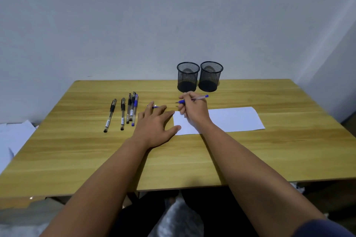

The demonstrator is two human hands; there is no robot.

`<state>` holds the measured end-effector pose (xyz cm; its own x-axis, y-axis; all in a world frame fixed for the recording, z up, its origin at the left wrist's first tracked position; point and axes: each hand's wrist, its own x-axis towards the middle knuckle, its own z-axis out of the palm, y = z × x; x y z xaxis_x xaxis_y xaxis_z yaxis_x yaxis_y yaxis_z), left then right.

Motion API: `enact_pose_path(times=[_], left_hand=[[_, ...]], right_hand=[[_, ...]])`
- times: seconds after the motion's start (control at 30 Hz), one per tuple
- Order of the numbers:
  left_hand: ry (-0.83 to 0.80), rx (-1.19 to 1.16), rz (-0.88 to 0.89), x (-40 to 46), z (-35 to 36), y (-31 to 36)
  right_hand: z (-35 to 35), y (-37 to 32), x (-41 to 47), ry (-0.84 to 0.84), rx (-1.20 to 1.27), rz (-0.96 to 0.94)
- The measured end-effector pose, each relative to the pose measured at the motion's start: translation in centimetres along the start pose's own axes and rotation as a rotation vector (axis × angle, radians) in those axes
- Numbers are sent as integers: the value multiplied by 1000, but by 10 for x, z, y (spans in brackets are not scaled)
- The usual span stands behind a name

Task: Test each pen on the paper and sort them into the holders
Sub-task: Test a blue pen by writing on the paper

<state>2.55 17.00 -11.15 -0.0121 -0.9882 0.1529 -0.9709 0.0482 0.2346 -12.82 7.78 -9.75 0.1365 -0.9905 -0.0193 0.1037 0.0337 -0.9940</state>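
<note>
Right hand (pixel 193 108): fingers curled round a blue pen (pixel 193 99), uncapped, tip pointing toward 9 o'clock, tail end toward 3 o'clock, held just above the 11 o'clock corner of the paper (pixel 231 118); contact between tip and sheet cannot be determined. Left hand (pixel 156 124): spread flat, palm down on the wooden table (pixel 269 150), thumb touching the 9 o'clock edge of the paper, fingertips reaching toward 12 o'clock. Small blue object (pixel 155 106), possibly a pen cap, partly hidden under the left fingertips. Paper: white, lying flat at 3 o'clock of the left hand, no visible marks. Loose pens at 10 o'clock of the left hand: two black pens (pixel 116 114) lying apart, plus a cluster of pens (pixel 132 107) touching one another, one with a blue cap. Left holder (pixel 187 77) and right holder (pixel 211 76): black mesh, upright, side by side at 12 o'clock of the right hand, near the far table edge, no pens visible inside. White sheets (pixel 13 136) beyond the table at 9 o'clock.
</note>
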Motion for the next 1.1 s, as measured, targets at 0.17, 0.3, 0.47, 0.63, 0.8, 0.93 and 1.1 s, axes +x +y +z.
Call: enact_pose_path(times=[0.17,0.3,0.47,0.63,0.8,0.93,1.1], left_hand=[[39,14,34,-2,1,-10],[51,15,35,-2,2,-9],[45,18,40,-3,2,-9],[47,36,50,-3,2,-9],[53,48,56,-3,3,-10],[58,37,55,-3,4,-9],[55,33,54,-2,3,-10]], right_hand=[[1,10,3,-31,-47,-73],[2,13,3,-16,-86,-101],[0,18,5,-32,-147,-136],[-1,19,5,-47,-200,-135],[-1,20,5,-44,-273,-151],[-1,21,5,-58,-316,-164],[-2,21,5,-57,-344,-178]])
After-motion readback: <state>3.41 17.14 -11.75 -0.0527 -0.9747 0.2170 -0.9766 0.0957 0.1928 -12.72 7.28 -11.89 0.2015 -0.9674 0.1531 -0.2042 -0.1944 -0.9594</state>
